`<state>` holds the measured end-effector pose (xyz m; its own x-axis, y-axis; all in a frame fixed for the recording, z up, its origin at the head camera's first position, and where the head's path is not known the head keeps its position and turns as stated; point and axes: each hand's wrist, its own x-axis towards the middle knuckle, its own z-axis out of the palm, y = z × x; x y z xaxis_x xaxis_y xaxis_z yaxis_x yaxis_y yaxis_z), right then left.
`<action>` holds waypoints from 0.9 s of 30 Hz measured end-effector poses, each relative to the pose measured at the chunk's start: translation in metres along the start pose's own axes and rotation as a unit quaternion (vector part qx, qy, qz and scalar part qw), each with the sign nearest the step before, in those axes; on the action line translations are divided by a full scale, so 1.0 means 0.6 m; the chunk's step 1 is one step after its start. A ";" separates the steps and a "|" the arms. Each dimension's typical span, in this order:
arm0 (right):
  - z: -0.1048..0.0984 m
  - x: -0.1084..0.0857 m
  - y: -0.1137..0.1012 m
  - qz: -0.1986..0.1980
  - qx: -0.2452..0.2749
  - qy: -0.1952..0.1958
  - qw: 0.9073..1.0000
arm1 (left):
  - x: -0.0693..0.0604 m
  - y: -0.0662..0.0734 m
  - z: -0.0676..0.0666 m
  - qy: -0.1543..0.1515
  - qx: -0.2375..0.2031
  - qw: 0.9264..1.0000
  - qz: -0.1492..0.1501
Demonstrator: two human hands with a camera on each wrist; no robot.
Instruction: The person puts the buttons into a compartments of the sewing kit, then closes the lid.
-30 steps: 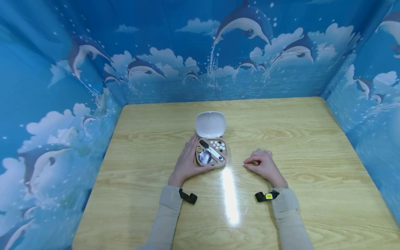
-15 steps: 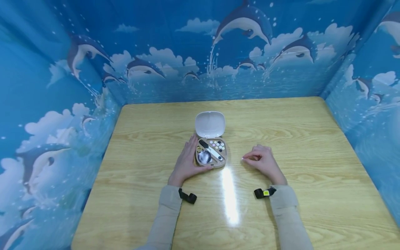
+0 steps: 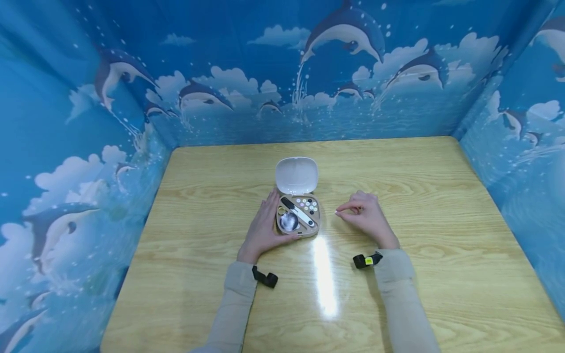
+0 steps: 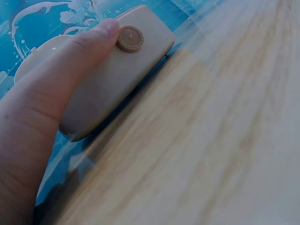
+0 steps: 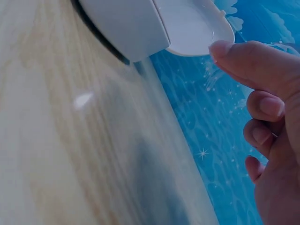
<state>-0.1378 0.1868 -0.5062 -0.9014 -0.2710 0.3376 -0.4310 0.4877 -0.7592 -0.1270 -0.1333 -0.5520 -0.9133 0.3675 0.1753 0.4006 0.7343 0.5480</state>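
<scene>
An open sewing kit box (image 3: 319, 226) stands in the middle of the table, its white lid (image 3: 297, 175) tipped up at the back. Inside lie a dark-and-white tool (image 3: 300, 214), a shiny round piece (image 3: 289, 221), a gold ring-like piece (image 3: 281, 211) and several small buttons (image 3: 307, 202). My left hand (image 3: 262, 230) holds the box, fingers along its left side and thumb on its front beside the round button-shaped catch (image 4: 131, 38). To the right of the box, my right hand (image 3: 365, 215) pinches a tiny white piece (image 3: 337, 212), too small to identify; the right wrist view hides it.
The wooden table (image 3: 212, 186) carries a bright light streak in front of the box. A blue dolphin-print curtain (image 3: 247, 117) stands along the table's back and sides. Each wrist wears a black camera (image 3: 359, 261).
My right hand has moved left and away from me, nearer the box, with the tiny white piece still pinched. The left hand and the box have stayed in place.
</scene>
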 end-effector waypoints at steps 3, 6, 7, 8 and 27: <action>0.005 0.012 -0.005 -0.011 0.003 -0.003 1.000 | 0.000 0.000 -0.001 0.001 -0.003 1.000 -0.001; 0.013 0.023 -0.011 -0.020 0.010 -0.007 1.000 | 0.000 -0.001 -0.003 0.002 -0.002 1.000 0.000; 0.015 0.026 -0.013 -0.026 0.011 -0.008 1.000 | 0.000 0.000 -0.003 0.002 -0.002 1.000 0.000; 0.018 0.029 -0.014 -0.029 0.012 -0.009 0.999 | 0.000 -0.001 -0.003 0.002 -0.001 1.000 0.000; 0.048 0.070 -0.046 -0.022 -0.087 -0.137 0.986 | 0.001 0.001 -0.001 0.001 0.000 1.000 -0.001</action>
<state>-0.1625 0.1381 -0.4873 -0.8469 -0.4981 0.1864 -0.4913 0.5986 -0.6327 -0.1272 -0.1329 -0.5512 -0.9142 0.3652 0.1755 0.3990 0.7356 0.5475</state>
